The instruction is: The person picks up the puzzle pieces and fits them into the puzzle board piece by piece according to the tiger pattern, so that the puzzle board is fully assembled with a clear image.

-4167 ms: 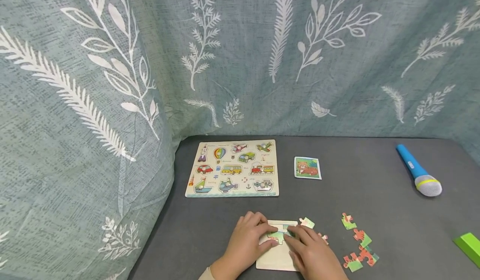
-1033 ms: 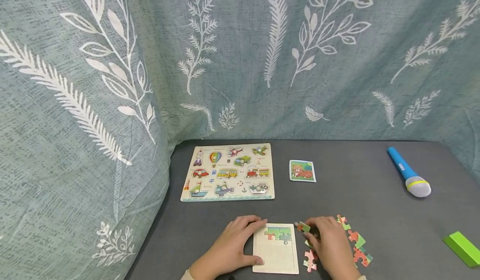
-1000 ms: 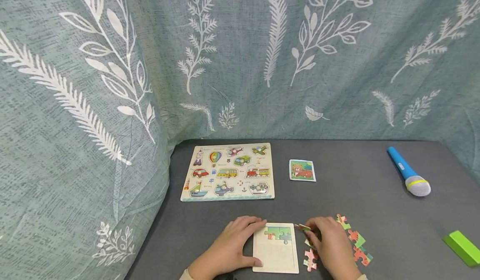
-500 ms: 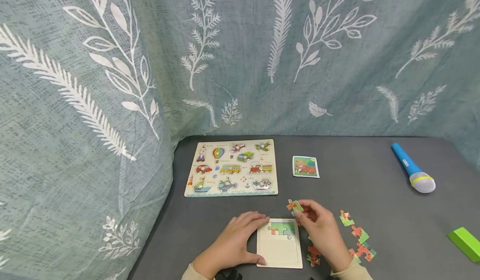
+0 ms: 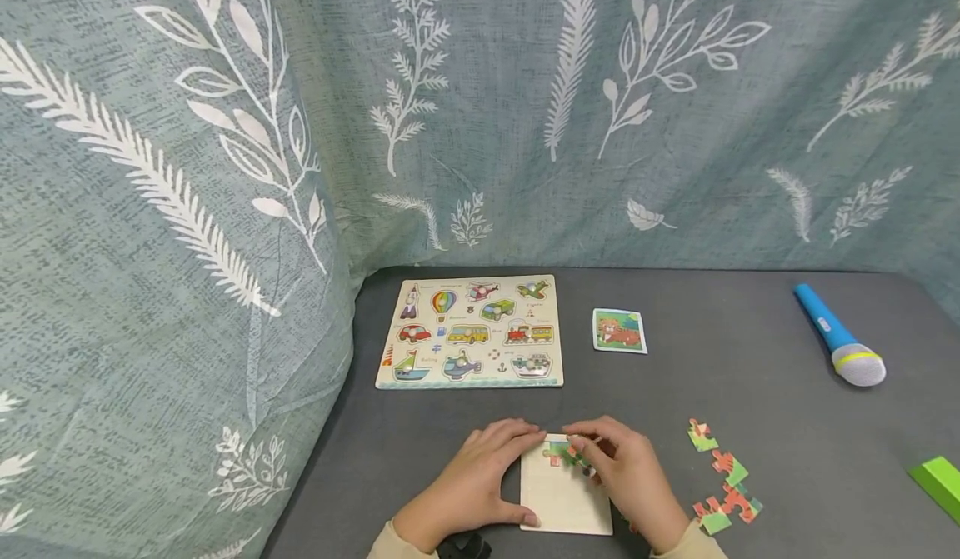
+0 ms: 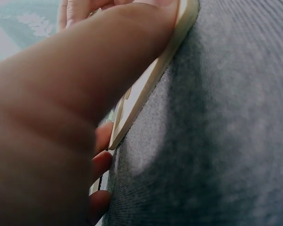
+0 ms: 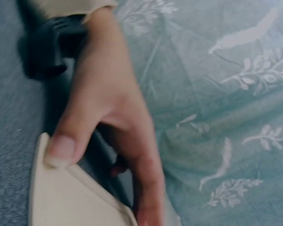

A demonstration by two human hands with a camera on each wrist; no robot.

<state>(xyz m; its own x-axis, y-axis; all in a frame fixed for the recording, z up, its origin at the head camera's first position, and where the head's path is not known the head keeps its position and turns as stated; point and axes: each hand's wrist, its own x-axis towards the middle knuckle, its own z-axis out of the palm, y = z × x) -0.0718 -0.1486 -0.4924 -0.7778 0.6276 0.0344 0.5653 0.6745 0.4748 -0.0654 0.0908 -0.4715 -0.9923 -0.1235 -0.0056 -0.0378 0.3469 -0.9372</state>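
A small pale wooden puzzle tray point(image 5: 558, 505) lies on the dark table, with jigsaw pieces point(image 5: 555, 451) along its far edge. My left hand point(image 5: 480, 476) holds the tray's left side, the thumb at the near corner and a finger at the far one. In the left wrist view the thumb point(image 6: 108, 47) rests on the tray's rim. Over the tray's far right part, my right hand point(image 5: 626, 467) pinches a red and green puzzle piece point(image 5: 573, 452). My fingers partly hide it, so I cannot tell whether it touches the tray.
Several loose puzzle pieces point(image 5: 727, 492) lie right of my right hand. Behind are a vehicle pegboard point(image 5: 468, 334) and a small picture card point(image 5: 619, 331). A toy microphone point(image 5: 840, 334) and a green block point(image 5: 937, 488) lie far right. A curtain point(image 5: 487, 109) closes the back.
Earlier both hands worked at pieces in the tray. My right hand then took a piece from right of the tray, lifted it and brought it left over the tray. My left hand stayed at the tray.
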